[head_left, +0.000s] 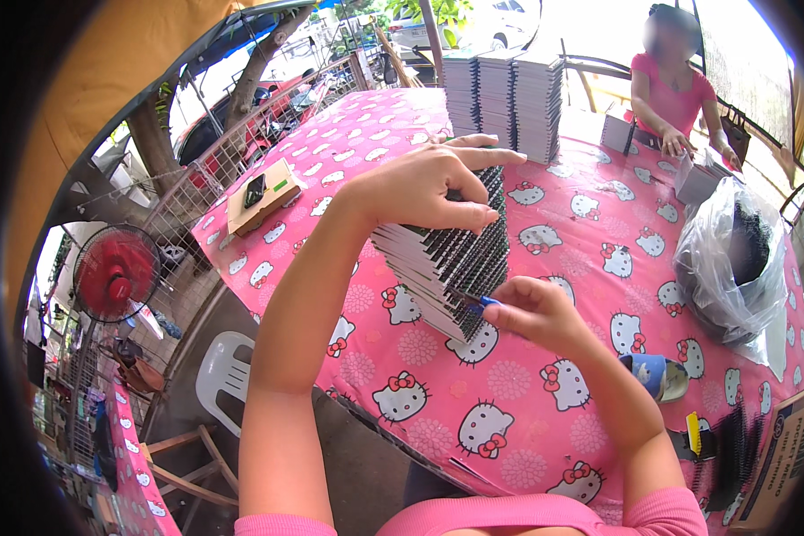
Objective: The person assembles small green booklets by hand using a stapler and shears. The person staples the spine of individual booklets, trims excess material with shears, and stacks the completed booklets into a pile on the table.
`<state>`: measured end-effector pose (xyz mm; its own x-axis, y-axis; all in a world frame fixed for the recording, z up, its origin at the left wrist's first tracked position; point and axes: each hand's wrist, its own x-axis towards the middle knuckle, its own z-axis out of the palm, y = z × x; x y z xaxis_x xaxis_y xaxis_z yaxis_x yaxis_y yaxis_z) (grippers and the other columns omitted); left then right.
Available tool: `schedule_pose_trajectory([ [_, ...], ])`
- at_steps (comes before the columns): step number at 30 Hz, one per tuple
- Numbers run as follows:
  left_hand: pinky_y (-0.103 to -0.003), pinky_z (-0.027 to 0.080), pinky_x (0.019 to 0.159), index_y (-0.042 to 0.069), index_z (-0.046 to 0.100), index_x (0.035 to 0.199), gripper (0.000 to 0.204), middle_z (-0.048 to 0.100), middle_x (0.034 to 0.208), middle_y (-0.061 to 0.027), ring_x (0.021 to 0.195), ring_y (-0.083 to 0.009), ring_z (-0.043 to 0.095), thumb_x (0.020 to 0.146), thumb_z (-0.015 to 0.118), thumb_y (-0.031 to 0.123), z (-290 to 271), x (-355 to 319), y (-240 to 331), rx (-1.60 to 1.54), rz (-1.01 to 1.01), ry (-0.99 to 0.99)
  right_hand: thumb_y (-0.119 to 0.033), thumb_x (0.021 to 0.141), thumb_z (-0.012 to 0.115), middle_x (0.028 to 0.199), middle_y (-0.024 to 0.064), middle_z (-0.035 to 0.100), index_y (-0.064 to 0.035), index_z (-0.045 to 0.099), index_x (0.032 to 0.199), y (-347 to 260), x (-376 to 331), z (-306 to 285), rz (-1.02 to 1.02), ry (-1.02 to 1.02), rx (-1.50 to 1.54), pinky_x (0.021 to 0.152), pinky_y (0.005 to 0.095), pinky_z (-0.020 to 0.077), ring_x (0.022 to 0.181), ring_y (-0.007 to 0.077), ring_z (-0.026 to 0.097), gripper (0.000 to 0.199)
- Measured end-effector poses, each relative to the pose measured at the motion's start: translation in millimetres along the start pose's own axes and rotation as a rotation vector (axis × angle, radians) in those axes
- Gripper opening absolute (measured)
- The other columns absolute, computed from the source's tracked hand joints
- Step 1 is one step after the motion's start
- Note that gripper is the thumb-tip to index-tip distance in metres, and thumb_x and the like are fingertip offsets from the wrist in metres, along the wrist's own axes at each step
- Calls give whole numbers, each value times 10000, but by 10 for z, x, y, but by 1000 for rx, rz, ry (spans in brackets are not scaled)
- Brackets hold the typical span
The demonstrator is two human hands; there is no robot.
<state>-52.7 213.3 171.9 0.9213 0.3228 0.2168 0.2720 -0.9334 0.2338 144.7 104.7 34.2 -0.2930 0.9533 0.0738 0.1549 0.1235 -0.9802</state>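
Observation:
A tilted stack of notebooks (417, 275) with black spiral bindings lies in front of me on the table, the coils facing right. My left hand (438, 186) is over the far end of the stack, its fingers apart and stretched to the right; whether it touches the notebooks I cannot tell. At the near right end, my right hand (542, 313) grips a small blue-handled tool (488, 302). The tool's dark tip is against the coils, and its exact kind is too small to make out.
Tall stacks of spiral notebooks (514, 107) stand at the back. Across the table a person in pink (679, 98) handles notebooks. At right are a clear plastic bag (715, 304) with black contents, black coils (735, 460) and a carton (791, 464). A phone (255, 191) lies on a flat box at left.

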Motion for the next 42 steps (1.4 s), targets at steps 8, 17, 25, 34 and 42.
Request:
schedule_pose_trajectory([
  [8,-458,254,1116,74,731,740,206,440,1453,-136,1391,-358,297,810,629,238,-34,-10,5,-32,12,-2,-277,719,801,869,69,602,-40,633,994,83,-59,186,-753,442,-758,667,354,480,751,228,594,400],
  [17,-454,250,1119,75,730,745,191,445,1447,-142,1390,-364,297,800,622,223,-14,-19,23,-23,13,0,-349,810,751,778,28,650,-6,667,958,77,-3,43,155,-77,27,593,301,474,671,143,603,383],
  [25,-463,252,1127,130,750,758,218,468,1439,-87,1389,-336,313,765,639,318,-7,15,-34,-36,3,10,-332,758,779,866,70,633,-15,640,988,123,-25,115,-431,238,-561,698,358,482,785,223,609,415],
  [34,-445,257,1120,60,718,722,189,467,1429,-141,1376,-360,322,777,607,203,6,1,7,-62,31,18,-340,769,771,885,109,618,-22,638,1003,130,-114,54,-558,233,-648,671,381,503,764,256,617,417],
  [42,-446,245,1126,67,721,726,184,459,1434,-145,1382,-357,314,773,605,201,2,3,9,-51,47,8,-325,805,743,842,105,629,-15,669,922,40,-34,19,-115,53,-349,677,405,521,774,244,644,339],
])
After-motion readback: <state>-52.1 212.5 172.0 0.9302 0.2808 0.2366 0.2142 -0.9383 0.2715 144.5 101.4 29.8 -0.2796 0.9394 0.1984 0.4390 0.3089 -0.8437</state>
